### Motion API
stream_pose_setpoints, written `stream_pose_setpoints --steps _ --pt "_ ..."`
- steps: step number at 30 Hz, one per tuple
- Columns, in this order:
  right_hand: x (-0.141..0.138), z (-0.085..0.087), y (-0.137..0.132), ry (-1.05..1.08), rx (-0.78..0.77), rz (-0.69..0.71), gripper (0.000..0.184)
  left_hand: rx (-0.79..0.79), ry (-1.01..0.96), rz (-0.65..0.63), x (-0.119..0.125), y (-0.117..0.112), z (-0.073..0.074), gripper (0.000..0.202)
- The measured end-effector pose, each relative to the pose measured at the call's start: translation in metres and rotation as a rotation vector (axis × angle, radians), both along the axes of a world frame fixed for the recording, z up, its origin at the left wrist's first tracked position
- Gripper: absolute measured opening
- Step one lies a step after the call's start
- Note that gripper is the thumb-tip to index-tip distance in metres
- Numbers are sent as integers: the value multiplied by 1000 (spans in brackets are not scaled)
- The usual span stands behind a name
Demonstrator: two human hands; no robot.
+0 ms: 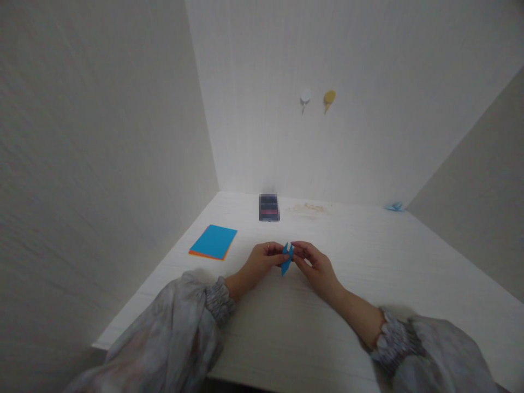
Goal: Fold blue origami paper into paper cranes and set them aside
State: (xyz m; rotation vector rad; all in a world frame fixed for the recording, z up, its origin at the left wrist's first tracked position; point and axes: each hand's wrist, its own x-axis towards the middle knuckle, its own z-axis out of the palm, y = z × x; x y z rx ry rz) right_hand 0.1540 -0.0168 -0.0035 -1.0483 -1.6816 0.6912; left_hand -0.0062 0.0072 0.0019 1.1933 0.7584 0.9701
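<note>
Grey-white left wall (123,136), faint streaks; pale streaked table (286,327) running to a light back wall (254,109). On the table, left: paper stack (213,241), blue on top, orange edges below. Back, near the middle: dark pixelated block (269,207); brownish marks (313,207) beside it. Above, white hook (305,98), then yellow hook (329,98). Far right corner: crumpled-looking light-blue piece (395,206) by the right wall (483,180). Folded blue paper (285,266) between the hands — small, narrow, two upper points, one lower tip. Left hand (264,259) pinches it; right hand (315,265) fingertips at its right side — can't tell if clamped.
</note>
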Motion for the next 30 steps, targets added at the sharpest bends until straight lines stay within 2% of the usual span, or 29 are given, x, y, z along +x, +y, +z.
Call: stream_pose_setpoints --steps 13,20,30 --pt "1 2 -1 20 -2 -13 21 -35 32 -82 0 -2 2 30" --pt "2 10 -2 -45 62 32 13 -9 84 -86 0 -1 0 27" --pt "6 14 -2 -140 153 13 8 -12 89 -85 1 -2 0 31"
